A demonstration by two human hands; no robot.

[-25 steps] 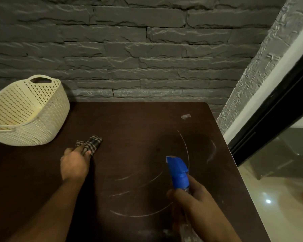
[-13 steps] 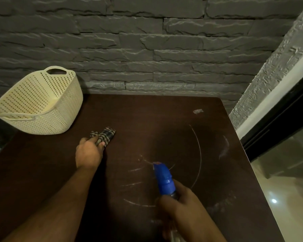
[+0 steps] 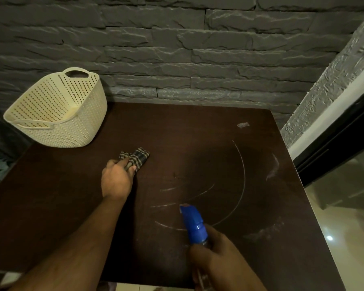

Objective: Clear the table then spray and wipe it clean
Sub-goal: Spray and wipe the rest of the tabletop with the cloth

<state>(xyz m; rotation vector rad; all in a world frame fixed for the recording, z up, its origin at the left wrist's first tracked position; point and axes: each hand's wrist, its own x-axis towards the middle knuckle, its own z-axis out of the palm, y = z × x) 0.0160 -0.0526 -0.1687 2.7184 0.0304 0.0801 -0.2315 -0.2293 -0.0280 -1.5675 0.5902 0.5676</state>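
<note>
The dark brown table (image 3: 198,131) carries pale curved streaks and smudges on its right half. My left hand (image 3: 116,179) presses a checked cloth (image 3: 138,157) onto the table near its middle. My right hand (image 3: 216,257) grips a spray bottle (image 3: 193,224) with a blue head, near the front edge, its nozzle pointing away from me over the streaks. The bottle's clear body is mostly hidden in my fingers.
A cream perforated plastic basket (image 3: 59,114) stands at the table's back left corner. A small pale scrap (image 3: 243,124) lies near the back right corner. A grey stone wall runs behind the table, and a glass door and shiny floor are on the right.
The view has shifted left and down, so the basket shows more fully. My right hand with the spray bottle has moved left toward the table's centre. The left hand stays on the cloth.
</note>
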